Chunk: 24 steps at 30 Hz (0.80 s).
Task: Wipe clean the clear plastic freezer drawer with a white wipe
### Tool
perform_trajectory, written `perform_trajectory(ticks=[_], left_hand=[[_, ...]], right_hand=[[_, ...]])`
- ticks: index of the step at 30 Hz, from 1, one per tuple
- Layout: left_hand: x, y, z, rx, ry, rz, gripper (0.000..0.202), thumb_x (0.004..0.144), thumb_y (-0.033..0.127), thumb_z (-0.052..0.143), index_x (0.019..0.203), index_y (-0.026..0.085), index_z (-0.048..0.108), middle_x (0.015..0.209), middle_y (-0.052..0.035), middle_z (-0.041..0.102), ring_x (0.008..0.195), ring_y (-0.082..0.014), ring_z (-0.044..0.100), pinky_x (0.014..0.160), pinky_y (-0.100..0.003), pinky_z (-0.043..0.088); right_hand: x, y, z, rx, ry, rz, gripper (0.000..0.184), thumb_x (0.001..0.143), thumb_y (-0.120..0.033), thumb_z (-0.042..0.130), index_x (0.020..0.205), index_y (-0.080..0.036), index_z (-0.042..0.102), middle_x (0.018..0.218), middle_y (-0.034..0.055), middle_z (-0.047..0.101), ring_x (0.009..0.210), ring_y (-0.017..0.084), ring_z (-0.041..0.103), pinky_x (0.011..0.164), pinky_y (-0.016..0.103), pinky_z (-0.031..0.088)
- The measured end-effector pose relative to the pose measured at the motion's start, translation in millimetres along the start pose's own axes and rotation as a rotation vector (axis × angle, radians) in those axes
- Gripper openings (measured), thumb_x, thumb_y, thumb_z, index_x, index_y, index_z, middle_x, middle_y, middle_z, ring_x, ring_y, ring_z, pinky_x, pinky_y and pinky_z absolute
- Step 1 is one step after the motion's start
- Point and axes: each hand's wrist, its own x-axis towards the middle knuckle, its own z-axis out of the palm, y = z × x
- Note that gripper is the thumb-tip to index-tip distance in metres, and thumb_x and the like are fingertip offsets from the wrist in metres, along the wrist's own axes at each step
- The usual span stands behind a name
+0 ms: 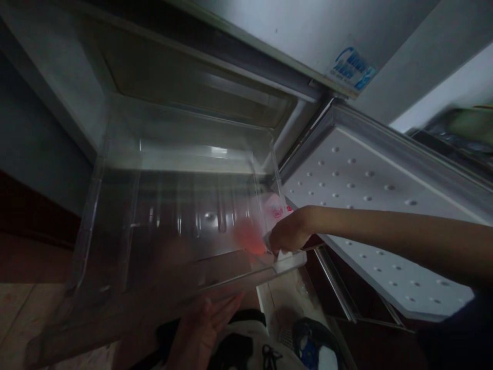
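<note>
A clear plastic fridge drawer is pulled far out towards me, slightly tilted. My right hand is closed at the drawer's right wall, near its front corner. In it is a thin, crumpled white cloth with pink-red print; whether it is fabric or plastic I cannot tell. A blurred orange-red patch shows beside that hand, through or against the clear plastic. Below the drawer's front edge, my left hand has its palm up and fingers stretched out, close to or touching the underside.
The open fridge door, white with rows of bumps, stands to the right. Behind the drawer is the fridge cavity. A cabinet with metal-edged doors lies below right, and tiled floor shows at lower left.
</note>
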Motion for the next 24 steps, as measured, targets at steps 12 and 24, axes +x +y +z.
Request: perform_trajectory(ticks=[12, 24], left_hand=[[-1, 2, 7.3, -0.059, -0.044, 0.010, 0.045, 0.073, 0.048, 0.074, 0.097, 0.010, 0.075, 0.111, -0.0190, 0.069, 0.120, -0.0382, 0.054, 0.117, -0.053, 0.013], [1, 3, 7.7, -0.081, -0.014, -0.006, 0.046, 0.068, 0.047, 0.079, 0.095, 0.009, 0.076, 0.108, -0.0199, 0.070, 0.117, -0.0384, 0.057, 0.116, -0.052, 0.019]], right_hand=[[-42, -6, 7, -0.173, 0.072, 0.082, 0.035, 0.080, 0.005, 0.053, 0.108, -0.008, 0.069, 0.107, 0.0167, 0.072, 0.108, 0.031, 0.064, 0.108, 0.052, 0.032], [-43, 59, -54, -0.515, 0.536, 0.330, 0.039, 0.086, 0.003, 0.048, 0.111, -0.017, 0.069, 0.107, 0.0079, 0.074, 0.105, 0.021, 0.067, 0.111, 0.040, 0.034]])
